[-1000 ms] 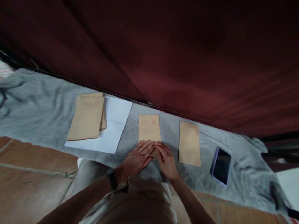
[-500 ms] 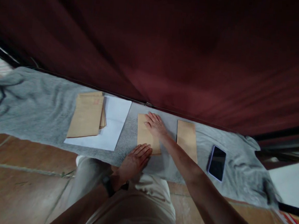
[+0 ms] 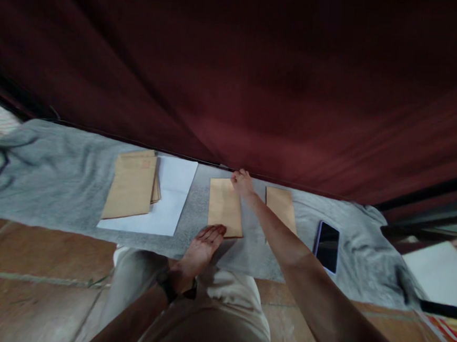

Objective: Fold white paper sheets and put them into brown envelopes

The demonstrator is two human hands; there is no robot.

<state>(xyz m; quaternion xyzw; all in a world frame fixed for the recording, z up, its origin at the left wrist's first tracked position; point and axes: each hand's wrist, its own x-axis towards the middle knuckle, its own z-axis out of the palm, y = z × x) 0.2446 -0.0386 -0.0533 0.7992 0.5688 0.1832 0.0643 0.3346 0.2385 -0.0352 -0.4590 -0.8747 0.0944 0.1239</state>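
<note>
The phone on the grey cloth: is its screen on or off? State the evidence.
Off. The phone lies face up on the grey cloth, its screen uniformly black with no lit image.

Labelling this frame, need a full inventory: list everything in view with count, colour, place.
grey fabric cloth: 1, grey, spread across the floor
white paper sheet: 1, white, left part of cloth
stack of brown paper envelopes: 1 stack, tan, overlapping the white sheet's left side
middle brown paper envelope: 1, tan, cloth centre, under both hands
right brown paper envelope: 1, tan, partly behind the right forearm
dark-screened smartphone: 1, black with pale rim, right of envelopes
dark red curtain: 1, maroon, behind cloth
brown tiled floor: near side
left hand: on envelope's near edge
right hand: at envelope's far corner
</note>
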